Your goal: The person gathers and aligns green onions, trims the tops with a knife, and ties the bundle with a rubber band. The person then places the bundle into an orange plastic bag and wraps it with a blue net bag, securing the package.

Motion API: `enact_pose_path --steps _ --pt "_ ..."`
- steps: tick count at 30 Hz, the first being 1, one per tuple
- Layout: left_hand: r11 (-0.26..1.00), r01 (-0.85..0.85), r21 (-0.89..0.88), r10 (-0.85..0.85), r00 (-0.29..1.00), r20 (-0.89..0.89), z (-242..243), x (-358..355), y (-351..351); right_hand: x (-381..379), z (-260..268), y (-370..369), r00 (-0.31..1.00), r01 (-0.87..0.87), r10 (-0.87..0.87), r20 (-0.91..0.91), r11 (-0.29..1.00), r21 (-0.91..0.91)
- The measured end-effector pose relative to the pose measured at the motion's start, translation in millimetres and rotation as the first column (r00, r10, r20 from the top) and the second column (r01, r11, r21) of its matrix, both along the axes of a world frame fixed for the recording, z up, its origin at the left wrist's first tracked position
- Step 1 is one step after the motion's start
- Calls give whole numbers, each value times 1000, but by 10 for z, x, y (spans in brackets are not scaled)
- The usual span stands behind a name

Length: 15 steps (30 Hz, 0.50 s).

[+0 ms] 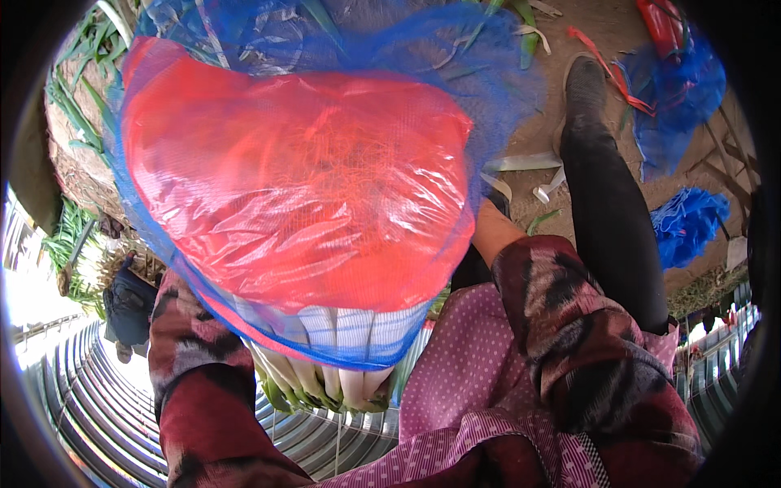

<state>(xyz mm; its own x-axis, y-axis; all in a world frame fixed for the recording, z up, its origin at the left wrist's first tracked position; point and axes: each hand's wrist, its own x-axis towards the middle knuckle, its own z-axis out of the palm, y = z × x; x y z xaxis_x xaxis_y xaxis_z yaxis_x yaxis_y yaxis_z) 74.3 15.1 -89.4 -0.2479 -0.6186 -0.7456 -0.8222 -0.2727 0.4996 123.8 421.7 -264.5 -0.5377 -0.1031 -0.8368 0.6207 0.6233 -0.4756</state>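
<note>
A bundle of leeks or large green onions [352, 385] stands in front of me, its white stalks and green parts showing below a blue mesh bag [399, 360]. Red plastic film [293, 189], seen through the mesh, covers a mass of roots at the upper end. Both my sleeved arms reach up on either side of the bundle. My left hand and my right hand are hidden behind the bag; only a bare strip of the right forearm shows. What each hand grips cannot be seen.
Blue mesh [689, 226] lies in a heap on the dirt floor at right, with another blue mesh piece [665, 116] and red plastic above it. Leaf scraps [525, 161] litter the ground beside my outstretched leg. Another person [127, 305] is at the far left.
</note>
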Motion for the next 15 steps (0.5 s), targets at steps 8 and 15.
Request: enact_pose_path --steps 8,15 --pt "986 -123 114 119 992 45 -441 155 -1 320 126 -176 920 -299 314 235 949 -96" --pt "974 -168 150 156 984 87 -537 240 58 399 589 -165 880 -4 142 453 956 -294"
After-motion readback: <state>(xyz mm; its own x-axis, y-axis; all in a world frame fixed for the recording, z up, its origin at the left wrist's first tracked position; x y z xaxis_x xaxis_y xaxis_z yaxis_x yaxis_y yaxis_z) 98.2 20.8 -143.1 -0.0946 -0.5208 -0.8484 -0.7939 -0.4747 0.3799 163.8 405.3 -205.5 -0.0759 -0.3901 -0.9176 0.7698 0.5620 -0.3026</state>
